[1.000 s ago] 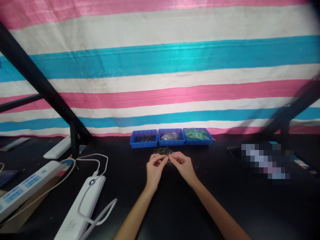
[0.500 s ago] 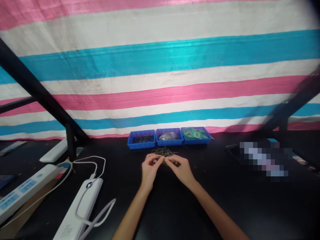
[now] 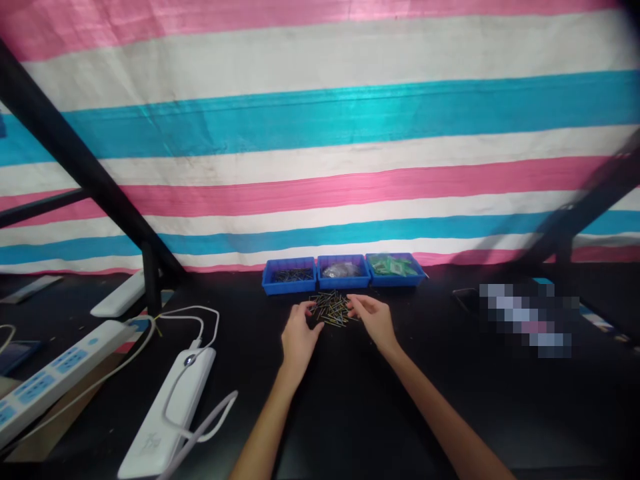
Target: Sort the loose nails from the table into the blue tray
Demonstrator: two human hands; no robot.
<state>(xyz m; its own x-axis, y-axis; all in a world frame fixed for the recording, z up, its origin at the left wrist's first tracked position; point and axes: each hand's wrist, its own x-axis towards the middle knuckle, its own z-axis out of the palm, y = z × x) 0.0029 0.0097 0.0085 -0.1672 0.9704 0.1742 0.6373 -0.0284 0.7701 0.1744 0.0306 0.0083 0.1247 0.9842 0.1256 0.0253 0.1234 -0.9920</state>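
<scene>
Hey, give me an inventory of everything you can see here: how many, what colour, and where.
Screws or nails: too many to count, brassy and dark, loose pile between the hands
Bins: three, blue, row behind the pile, holding, left to right, small dark pieces, clear bags, green bags
Oblong units: two, white, front left and back left
Power strip: one, white with blue panels, left
Cables: several, whitish, left
Flat objects: three; one grey, one dark, far left; one dark, right, beside a pixelated patch
Frame bars: several, black, both sides
Sheet: one, pink, white and blue stripes, background
Table: one, black, underneath
Left hand: one, bare, left of pile
Right hand: one, bare, at pile's right edge
</scene>
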